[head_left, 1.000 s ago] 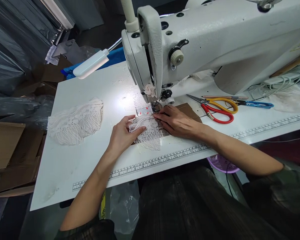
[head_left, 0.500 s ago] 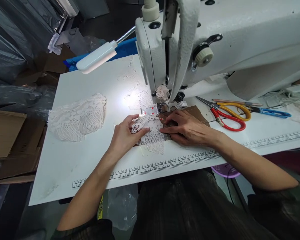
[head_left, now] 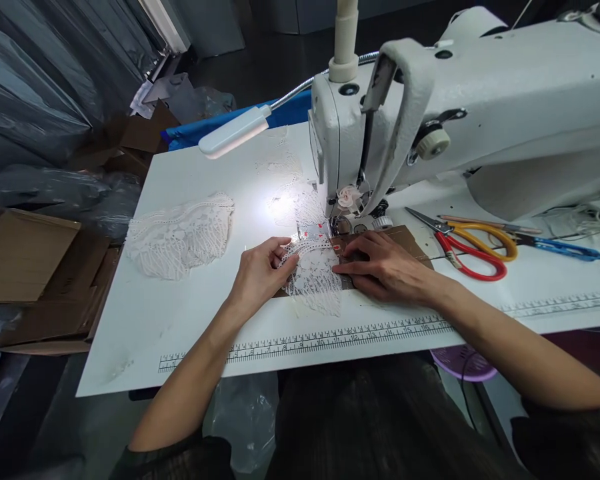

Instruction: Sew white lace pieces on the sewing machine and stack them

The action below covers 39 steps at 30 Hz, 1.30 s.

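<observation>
A white lace strip (head_left: 316, 272) lies in front of the sewing machine's presser foot (head_left: 341, 227), its fringed end toward me. My left hand (head_left: 260, 272) pinches the left edge of this lace between thumb and fingers. On the other side, my right hand (head_left: 393, 268) rests with fingers apart on a brown sheet (head_left: 409, 241), and its thumb tip touches the lace's right edge. More lace (head_left: 305, 202) extends behind the needle area. Small red marks show near the foot. The needle itself cannot be made out.
A separate lace bundle (head_left: 183, 237) lies on the left of the white table (head_left: 130, 333). Red-and-yellow-handled scissors (head_left: 463, 247) and a blue-handled tool (head_left: 563, 247) are at the right. A lamp (head_left: 235, 132) hangs over the back. A printed ruler (head_left: 300, 343) runs along the front edge.
The view has shifted, so everything sits lower and farther right. The lace edge by my left hand, raised and curled before, now lies flatter. My right hand keeps nearly the same place on the brown sheet.
</observation>
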### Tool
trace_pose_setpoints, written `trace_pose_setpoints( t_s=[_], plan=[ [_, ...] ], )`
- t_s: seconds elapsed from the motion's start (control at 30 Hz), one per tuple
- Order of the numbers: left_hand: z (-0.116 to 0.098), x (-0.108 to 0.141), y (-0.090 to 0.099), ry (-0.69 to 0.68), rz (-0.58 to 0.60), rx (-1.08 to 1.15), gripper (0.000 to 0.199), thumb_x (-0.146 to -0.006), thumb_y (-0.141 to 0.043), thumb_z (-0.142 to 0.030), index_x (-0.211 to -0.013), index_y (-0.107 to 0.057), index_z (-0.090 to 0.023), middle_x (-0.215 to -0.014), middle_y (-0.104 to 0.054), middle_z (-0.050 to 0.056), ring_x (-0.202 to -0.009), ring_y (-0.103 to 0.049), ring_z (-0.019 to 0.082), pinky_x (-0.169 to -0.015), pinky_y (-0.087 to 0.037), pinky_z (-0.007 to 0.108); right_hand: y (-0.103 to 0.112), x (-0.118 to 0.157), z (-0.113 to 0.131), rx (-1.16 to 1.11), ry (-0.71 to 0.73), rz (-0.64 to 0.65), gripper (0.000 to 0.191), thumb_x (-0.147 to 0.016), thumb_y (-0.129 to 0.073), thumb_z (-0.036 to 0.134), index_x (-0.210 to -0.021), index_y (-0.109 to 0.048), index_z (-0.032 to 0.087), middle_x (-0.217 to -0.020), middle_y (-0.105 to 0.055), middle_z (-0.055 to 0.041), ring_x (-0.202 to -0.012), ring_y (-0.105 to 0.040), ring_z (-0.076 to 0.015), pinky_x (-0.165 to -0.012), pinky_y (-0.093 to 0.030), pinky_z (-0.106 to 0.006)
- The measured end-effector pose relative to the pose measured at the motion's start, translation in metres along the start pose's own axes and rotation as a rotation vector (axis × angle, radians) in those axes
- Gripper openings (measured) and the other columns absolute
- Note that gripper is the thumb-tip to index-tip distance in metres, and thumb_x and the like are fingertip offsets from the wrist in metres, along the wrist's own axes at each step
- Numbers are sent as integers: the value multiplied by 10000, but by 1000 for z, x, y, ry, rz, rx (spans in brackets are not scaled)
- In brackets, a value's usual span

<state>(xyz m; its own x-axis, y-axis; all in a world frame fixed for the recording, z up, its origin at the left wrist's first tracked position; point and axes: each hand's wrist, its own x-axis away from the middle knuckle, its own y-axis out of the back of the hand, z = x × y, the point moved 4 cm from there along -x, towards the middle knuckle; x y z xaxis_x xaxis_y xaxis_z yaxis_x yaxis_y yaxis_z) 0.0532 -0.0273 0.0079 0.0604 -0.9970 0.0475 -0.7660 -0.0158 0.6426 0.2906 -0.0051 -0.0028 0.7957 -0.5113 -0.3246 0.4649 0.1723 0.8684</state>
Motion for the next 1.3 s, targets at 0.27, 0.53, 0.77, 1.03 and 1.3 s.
trace_pose_setpoints(
  t_s=[0.27, 0.53, 0.77, 1.03, 1.3],
  plan=[
    [-13, 1, 7, -224, -158, -288, 309, -894, -633, -391, -1115, -733, -199, -841, -645, 26, -606, -567, 123, -520, -463, 260, -2, 0, 0, 6, 12, -7, 304, -920, -576, 218, -1152, -767, 269, -1130, -633, -114, -1086, -516, -289, -946, -451, -490],
    [-48, -9, -36, -981, 153, -778, 279, -992, -462, -245, -1119, -679, -126, -1127, -703, 147, -919, -644, 252, -773, -501, 396, 0, -1, 1, 32, 29, -1, 312, -924, -569, 215, -1165, -763, 255, -1134, -623, -125, -1072, -502, -289, -938, -449, -474],
    [-38, -9, -45, -948, 185, -992, 395, -1048, -357, -316, -1254, -615, -100, -1313, -655, 162, -973, -617, 286, -802, -424, 428, -1, 0, 2, 56, 38, -23, 305, -960, -532, 248, -1164, -758, 242, -1077, -617, -129, -1046, -483, -285, -928, -447, -484],
    [-46, -19, -47, -883, 185, -1064, 456, -1060, -347, -330, -1345, -576, -58, -1451, -565, 183, -1071, -608, 319, -864, -393, 471, -5, -4, -7, 113, -37, -29, 331, -972, -504, 232, -1220, -723, 223, -1135, -595, -153, -1049, -514, -278, -903, -481, -473],
    [-36, -24, -43, -903, 123, -853, 431, -1038, -408, -326, -1322, -612, -74, -1440, -582, 184, -1067, -616, 328, -920, -416, 524, -6, -4, -6, 117, -92, -27, 331, -1002, -489, 283, -1244, -712, 246, -1143, -597, -142, -1077, -521, -280, -926, -478, -474]
  ],
)
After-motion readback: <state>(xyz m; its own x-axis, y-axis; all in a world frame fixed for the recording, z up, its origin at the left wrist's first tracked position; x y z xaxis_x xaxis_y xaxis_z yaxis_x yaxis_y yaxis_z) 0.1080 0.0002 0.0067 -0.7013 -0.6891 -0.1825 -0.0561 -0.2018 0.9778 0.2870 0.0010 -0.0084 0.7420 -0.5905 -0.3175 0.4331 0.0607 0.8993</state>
